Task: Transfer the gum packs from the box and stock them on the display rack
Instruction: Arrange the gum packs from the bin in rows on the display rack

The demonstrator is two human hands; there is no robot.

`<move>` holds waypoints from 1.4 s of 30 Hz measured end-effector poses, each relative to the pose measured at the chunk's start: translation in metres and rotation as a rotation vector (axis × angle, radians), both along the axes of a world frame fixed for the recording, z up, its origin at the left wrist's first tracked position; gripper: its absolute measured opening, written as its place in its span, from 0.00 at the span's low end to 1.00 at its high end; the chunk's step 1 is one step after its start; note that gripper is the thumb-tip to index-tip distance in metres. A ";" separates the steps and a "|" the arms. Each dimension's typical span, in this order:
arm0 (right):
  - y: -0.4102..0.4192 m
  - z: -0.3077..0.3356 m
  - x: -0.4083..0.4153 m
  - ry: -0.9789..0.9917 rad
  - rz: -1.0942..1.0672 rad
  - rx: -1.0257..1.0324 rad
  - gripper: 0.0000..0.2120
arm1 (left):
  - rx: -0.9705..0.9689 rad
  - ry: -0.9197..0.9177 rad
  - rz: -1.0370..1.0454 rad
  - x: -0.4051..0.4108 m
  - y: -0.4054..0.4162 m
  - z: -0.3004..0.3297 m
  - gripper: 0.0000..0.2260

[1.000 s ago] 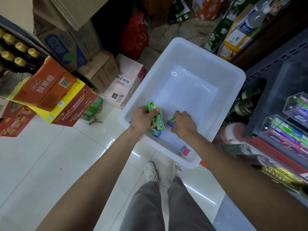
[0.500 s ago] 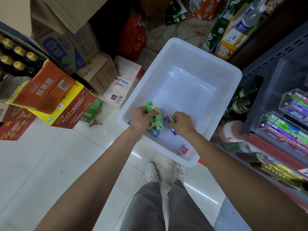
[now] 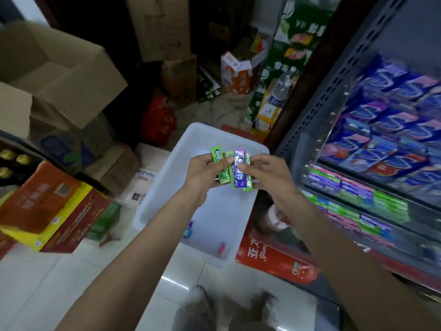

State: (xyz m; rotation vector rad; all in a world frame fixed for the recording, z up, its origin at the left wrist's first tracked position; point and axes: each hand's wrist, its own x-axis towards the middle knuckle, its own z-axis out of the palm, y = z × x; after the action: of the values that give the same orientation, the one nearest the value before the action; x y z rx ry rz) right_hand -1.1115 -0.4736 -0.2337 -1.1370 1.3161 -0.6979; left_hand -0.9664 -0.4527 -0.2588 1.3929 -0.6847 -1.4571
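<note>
A small fan of gum packs (image 3: 232, 170) is held at the centre of the frame, above the white plastic box (image 3: 167, 187) that sits on the tiled floor. The left hand (image 3: 202, 174) is curled around the green packs, with the thumb pressed across their faces, while the right hand (image 3: 267, 172) pinches the purple pack (image 3: 239, 168) and the green one behind it between thumb and fingers. The packs are held roughly upright, overlapping one another and tilted slightly. Lower in the box, near its bottom edge in the frame, a few loose packs are seen: a blue one (image 3: 187, 232) beside the left forearm and a pink one (image 3: 222, 248) toward the near corner. The display rack (image 3: 358, 201) fills the right side of the frame, its clear-fronted tiers stocked with rows of green, purple and pink packs, with blue and purple cartons on the shelves above; that area is blurred. Cardboard cartons (image 3: 59, 75) are stacked in the upper left, and a red bag (image 3: 158, 120) lies beyond the box.
</note>
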 end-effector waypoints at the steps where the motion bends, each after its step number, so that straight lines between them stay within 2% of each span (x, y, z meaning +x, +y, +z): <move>1: -0.002 0.013 -0.015 0.012 -0.025 -0.028 0.06 | -0.029 -0.006 -0.037 -0.014 -0.006 0.013 0.04; 5: -0.004 0.058 -0.097 0.075 -0.159 -0.162 0.10 | -0.143 -0.024 -0.216 -0.095 -0.029 0.067 0.02; 10: -0.001 0.088 -0.195 0.104 -0.264 -0.226 0.15 | -0.220 -0.142 -0.326 -0.195 -0.044 0.103 0.06; 13: -0.001 0.104 -0.272 0.120 -0.274 -0.280 0.15 | -0.254 -0.148 -0.347 -0.272 -0.049 0.121 0.03; 17: -0.003 0.118 -0.375 0.017 -0.257 -0.207 0.03 | -0.235 -0.077 -0.331 -0.366 -0.054 0.130 0.03; 20: -0.012 0.118 -0.451 -0.049 -0.295 -0.130 0.02 | -0.225 -0.059 -0.300 -0.422 -0.061 0.133 0.03; 24: -0.024 0.123 -0.523 -0.066 -0.314 -0.120 0.10 | -0.215 -0.050 -0.277 -0.474 -0.071 0.141 0.03; 28: -0.036 0.134 -0.566 0.139 -0.355 -0.315 0.11 | -0.220 -0.060 -0.277 -0.508 -0.088 0.152 0.02; 33: -0.071 0.124 -0.605 0.710 -0.225 -0.624 0.11 | -0.222 -0.070 -0.291 -0.536 -0.102 0.155 0.04; 35: -0.084 0.116 -0.614 0.868 -0.162 -0.676 0.11 | -0.209 -0.073 -0.286 -0.543 -0.105 0.154 0.04; 39: -0.098 0.105 -0.610 1.060 -0.048 -0.694 0.11 | -0.198 -0.089 -0.263 -0.548 -0.112 0.155 0.05; 42: -0.102 0.099 -0.603 1.104 -0.018 -0.739 0.12 | -0.189 -0.115 -0.245 -0.547 -0.116 0.153 0.05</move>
State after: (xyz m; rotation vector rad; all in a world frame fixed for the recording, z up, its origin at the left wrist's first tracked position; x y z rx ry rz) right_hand -1.7145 -0.5755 -0.1343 -2.3066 2.0338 -0.5784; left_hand -1.5132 -0.5689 -0.1060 1.2867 -1.0696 -1.4638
